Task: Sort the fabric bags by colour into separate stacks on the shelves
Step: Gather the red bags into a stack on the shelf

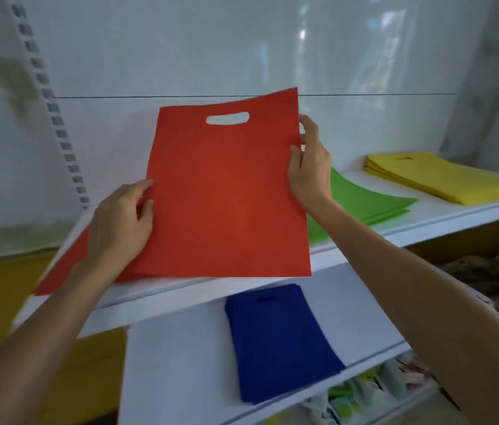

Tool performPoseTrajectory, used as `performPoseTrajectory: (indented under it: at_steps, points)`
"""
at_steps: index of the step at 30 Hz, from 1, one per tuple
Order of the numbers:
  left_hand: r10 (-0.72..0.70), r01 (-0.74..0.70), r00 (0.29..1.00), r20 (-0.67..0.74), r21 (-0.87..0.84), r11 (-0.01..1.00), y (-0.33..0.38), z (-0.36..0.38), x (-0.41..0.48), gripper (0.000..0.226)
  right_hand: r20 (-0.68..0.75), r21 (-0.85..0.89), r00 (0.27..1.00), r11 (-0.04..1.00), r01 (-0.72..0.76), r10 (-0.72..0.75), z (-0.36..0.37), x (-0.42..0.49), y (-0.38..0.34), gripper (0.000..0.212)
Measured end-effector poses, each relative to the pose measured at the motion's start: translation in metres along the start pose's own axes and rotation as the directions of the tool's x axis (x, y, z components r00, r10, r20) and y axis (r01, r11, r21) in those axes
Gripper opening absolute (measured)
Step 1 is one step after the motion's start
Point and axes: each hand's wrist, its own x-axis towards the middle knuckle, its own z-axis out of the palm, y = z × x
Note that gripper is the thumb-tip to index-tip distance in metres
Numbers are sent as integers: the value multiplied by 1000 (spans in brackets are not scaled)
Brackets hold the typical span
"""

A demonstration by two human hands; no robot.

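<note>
Head camera looks at a white shelving unit with two shelves. Both hands hold one red bag [226,194] in front of the upper shelf [426,230]. The bag is flat and faces the camera, with its oval handle hole [227,118] at the top and its upper part leaning toward the white back panel [180,56].

The left hand [122,222] grips the left edge of the bag, low down, with its fingers curled round that edge. The right hand [309,167] pinches the right edge higher up: the thumb lies on the front and the other fingers go behind the fabric.

Under the left hand, more red fabric [64,268] lies on the left part of the upper shelf (I cannot tell whether the held bag touches it). The lower edge of the held bag hangs over the front rim of this shelf.

On the same shelf, to the right, lies a green stack [364,197], partly hidden by the right forearm. Further right is a yellow stack [444,179], apart from the green one. A blue stack [278,342] lies on the lower shelf [174,363], below the red bag. A slotted upright [58,124] runs along the left side of the back panel.
</note>
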Motion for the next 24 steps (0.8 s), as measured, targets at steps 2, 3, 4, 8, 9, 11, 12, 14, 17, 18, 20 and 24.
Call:
performPoseTrajectory:
  at_steps: [2,3,4,8,9,11,12,14,17,18,20,24]
  points:
    - [52,-46,997,61,-105,993,47,22,-3,37,-17,-100,1000,995,13,-15,-47,-3,30,47]
    - [88,-74,992,87,-152,986,73,35,-6,37,-36,-147,999,989,8,-13,-73,-6,47,46]
    - [122,-99,987,108,-199,975,98,49,-10,36,-60,-192,998,981,-17,5,-100,-10,63,44]
    - [225,-154,960,163,-365,918,203,107,-33,33,-127,-329,988,936,-126,89,-217,-39,127,43]
    - [250,-163,952,176,-401,902,230,121,-41,33,-147,-367,984,918,-152,104,-246,-49,143,42]
    - [301,-179,933,199,-469,865,280,150,-60,38,-203,-442,966,865,-236,159,-302,-71,173,40]
    - [323,-183,922,212,-497,848,304,165,-71,40,-231,-473,952,832,-288,198,-327,-83,187,40]
    - [358,-172,897,260,-540,824,347,195,-100,36,-274,-519,918,759,-393,288,-374,-111,215,39]
    - [403,-124,837,369,-590,798,395,236,-148,31,-319,-567,868,658,-496,380,-427,-156,253,38]
    - [419,-114,815,399,-599,792,407,250,-163,31,-333,-574,850,628,-526,408,-441,-171,265,37]
    - [445,-88,765,465,-610,787,423,278,-190,31,-350,-569,817,589,-574,458,-458,-201,290,35]
    - [443,0,669,596,-596,803,440,335,-235,31,-342,-542,760,545,-640,553,-469,-249,339,31]
